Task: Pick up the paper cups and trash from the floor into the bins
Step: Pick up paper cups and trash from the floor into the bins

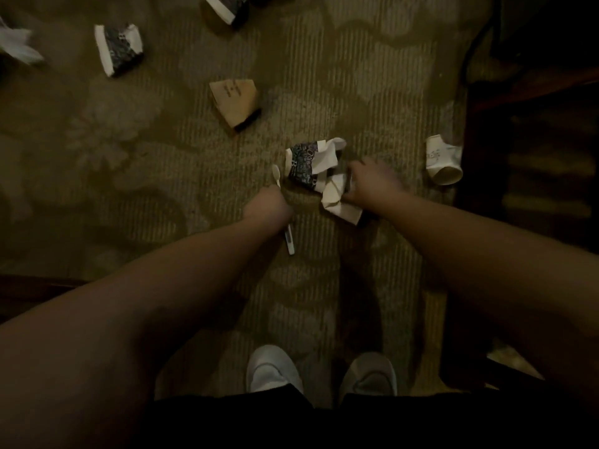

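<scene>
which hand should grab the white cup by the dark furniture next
Right, probably. The right hand is nearer the white cup; the left hand already holds a spoon and sits farther away.

Dim, yellowish, grainy wide-angle view; dark corners, slight motion blur.

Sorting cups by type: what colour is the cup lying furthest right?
Plain white cup with a faint small print; head view.
</scene>
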